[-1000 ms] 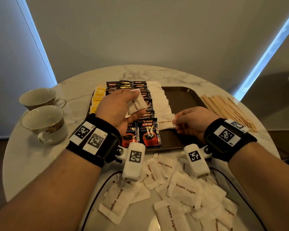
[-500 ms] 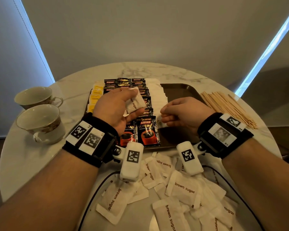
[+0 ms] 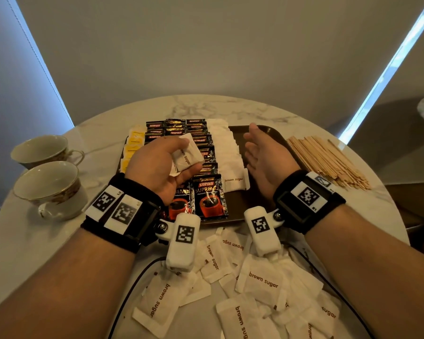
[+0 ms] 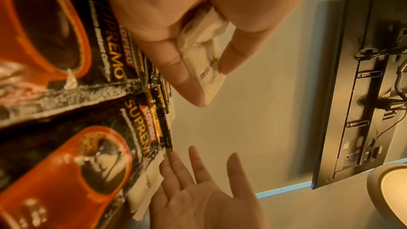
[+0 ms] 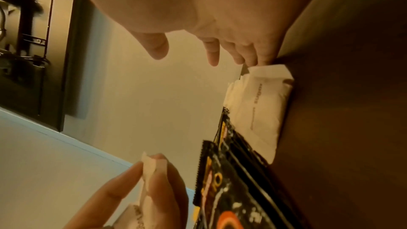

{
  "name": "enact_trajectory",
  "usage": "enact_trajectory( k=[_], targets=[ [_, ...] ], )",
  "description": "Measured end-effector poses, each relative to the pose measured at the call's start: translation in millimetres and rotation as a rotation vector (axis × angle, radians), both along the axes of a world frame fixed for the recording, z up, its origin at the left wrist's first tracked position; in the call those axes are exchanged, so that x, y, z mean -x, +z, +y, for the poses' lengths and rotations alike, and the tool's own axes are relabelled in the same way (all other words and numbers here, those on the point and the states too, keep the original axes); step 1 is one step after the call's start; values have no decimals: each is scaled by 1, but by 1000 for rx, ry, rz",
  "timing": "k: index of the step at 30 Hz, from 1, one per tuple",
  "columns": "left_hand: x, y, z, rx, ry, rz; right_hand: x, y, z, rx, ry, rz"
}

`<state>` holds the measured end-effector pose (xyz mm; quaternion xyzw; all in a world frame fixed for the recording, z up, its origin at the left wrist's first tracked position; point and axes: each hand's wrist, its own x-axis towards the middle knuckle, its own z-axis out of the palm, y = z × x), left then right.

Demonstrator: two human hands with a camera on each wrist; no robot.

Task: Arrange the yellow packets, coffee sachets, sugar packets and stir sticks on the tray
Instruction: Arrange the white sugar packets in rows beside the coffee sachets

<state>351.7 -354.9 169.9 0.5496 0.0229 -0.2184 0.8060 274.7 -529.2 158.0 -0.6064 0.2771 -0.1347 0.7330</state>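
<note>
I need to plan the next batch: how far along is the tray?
Done: yellow packets and coffee sachets in rows on the tray. In hand: left hand holds sugar packets; right hand open. Left: loose sugar and stir sticks on the table.

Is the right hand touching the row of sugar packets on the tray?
Cannot tell. In the head view the open right hand stands edge-on beside the row of sugar packets; the right wrist view leaves contact unclear.

Glossy foil coffee sachets, matt paper sugar packets
</note>
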Motion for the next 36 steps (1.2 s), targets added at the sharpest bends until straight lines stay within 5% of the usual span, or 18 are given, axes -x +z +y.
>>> enact_trajectory(
  k=[16, 31, 36],
  targets=[
    [5, 4, 1, 103, -55, 71, -23, 11, -19, -64, 109, 39],
    [9, 5, 0, 104, -84, 41, 2, -12, -15, -153, 5, -45],
    [9, 1, -1, 73, -167, 0, 4, -2, -10, 8, 48, -27]
  ],
)
